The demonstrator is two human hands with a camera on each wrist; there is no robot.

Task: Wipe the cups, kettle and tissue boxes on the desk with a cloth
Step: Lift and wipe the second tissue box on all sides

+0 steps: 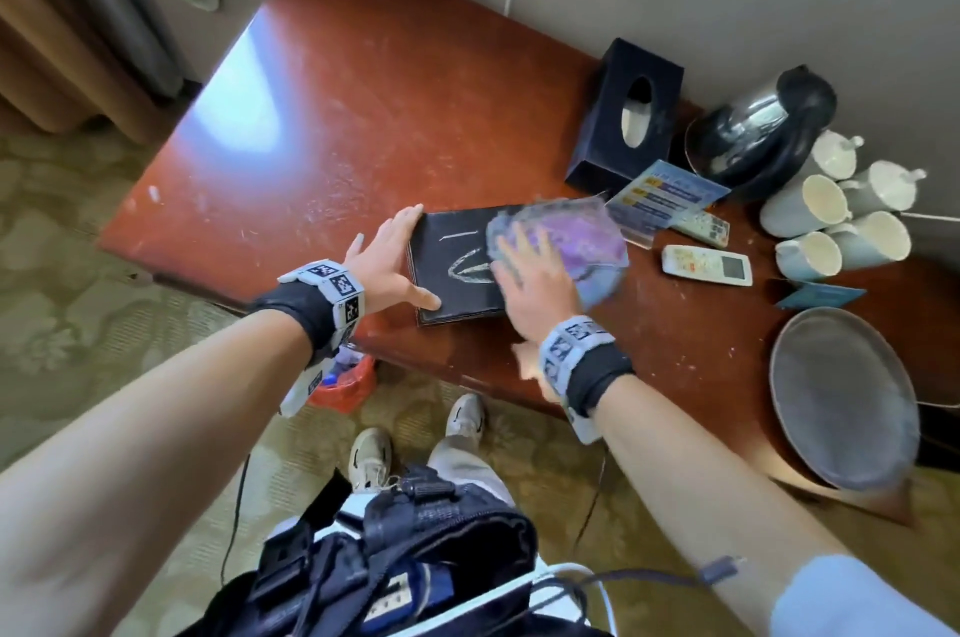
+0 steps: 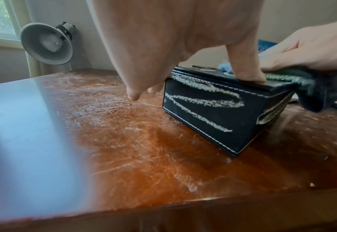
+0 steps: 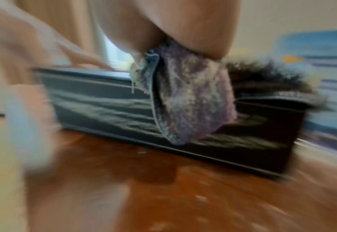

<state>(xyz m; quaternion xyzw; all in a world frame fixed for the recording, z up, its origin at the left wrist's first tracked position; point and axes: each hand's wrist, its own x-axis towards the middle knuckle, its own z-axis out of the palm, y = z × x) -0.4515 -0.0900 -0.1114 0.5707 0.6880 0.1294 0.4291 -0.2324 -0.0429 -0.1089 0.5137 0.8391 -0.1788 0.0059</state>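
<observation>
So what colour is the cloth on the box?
The cloth is purple with a blue-grey edge; it shows best in the head view.

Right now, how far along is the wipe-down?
Done: nothing shows as finished. In hand: the left hand steadies the near tissue box, chalk-like marks still on it, while the right hand rubs the cloth across its top. Left: the second tissue box, kettle, cups.

Hotel room, likely: wooden counter (image 1: pixel 363 80) with kettle (image 1: pixel 763 127), white cups (image 1: pixel 826 215), leather tissue box (image 1: pixel 623 116), AC remote (image 1: pixel 706 264), laminated info card (image 1: pixel 665 194); patterned carpet (image 1: pixel 62 303), curtains (image 1: pixel 62 38).
</observation>
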